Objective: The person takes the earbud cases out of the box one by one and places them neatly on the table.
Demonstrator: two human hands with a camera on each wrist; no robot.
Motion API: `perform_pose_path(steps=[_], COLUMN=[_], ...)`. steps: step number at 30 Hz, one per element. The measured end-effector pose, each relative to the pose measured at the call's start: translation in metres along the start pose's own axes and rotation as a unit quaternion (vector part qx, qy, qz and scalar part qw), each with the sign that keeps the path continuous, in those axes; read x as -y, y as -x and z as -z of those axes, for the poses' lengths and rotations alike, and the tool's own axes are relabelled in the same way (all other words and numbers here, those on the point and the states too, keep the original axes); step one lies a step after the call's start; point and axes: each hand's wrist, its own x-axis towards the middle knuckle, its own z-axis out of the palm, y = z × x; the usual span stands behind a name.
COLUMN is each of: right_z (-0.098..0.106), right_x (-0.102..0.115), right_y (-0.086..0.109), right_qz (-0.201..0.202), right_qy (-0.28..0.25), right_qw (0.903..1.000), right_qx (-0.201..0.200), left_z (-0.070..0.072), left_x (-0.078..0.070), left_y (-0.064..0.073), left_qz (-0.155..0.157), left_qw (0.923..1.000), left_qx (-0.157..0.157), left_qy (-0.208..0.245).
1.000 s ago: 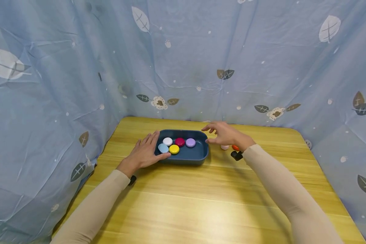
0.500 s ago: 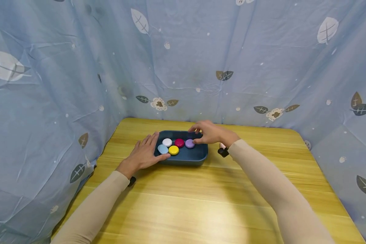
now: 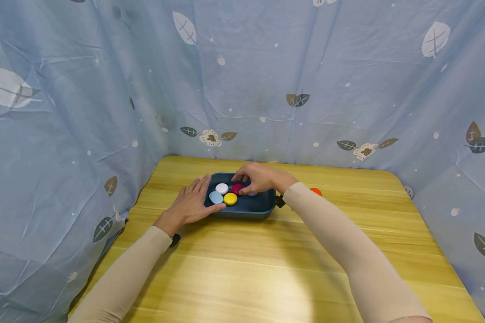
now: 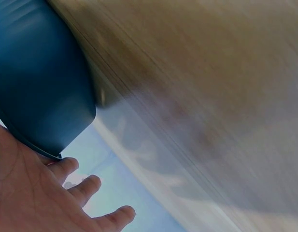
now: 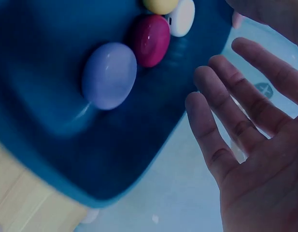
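Note:
My left hand rests with straight fingers on the left end of a dark blue rectangular tray. In the left wrist view its palm lies against the tray's rim, fingers spread. Over the tray's far right part hovers my right hand, fingers relaxed and holding nothing. Inside the tray lie glossy round discs: white, light blue, yellow, crimson and lilac. In the head view the right hand partly covers the crimson and lilac discs; the right wrist view shows both.
An orange disc lies on the wooden table right of the tray, partly behind the right sleeve. A blue leaf-patterned curtain hangs behind the table and at both sides.
My right hand has moved left, from beside the tray's right end to above the crimson and lilac discs. A pale disc on the table is now hidden. The left hand has stayed put.

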Motion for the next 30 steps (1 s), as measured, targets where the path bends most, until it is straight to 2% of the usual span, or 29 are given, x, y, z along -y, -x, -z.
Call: perform_pose_path(steps=[9, 20, 30], right_z=[-0.013, -0.027, -0.033], right_x=[0.003, 0.004, 0.006], right_y=[-0.017, -0.031, -0.036], right_qz=[0.029, 0.036, 0.028], right_qy=[0.031, 0.051, 0.080], right_qw=[0.9986, 0.9965, 0.9948], right_qx=[0.030, 0.057, 0.057], left_z=[-0.002, -0.002, -0.002], left_x=[0.000, 0.001, 0.000], left_y=[0.000, 0.001, 0.002], left_qz=[-0.004, -0.007, -0.005], left_qw=[1.0000, 0.9999, 0.9999], left_qx=[-0.007, -0.009, -0.008], left_qy=[-0.001, -0.003, -0.002])
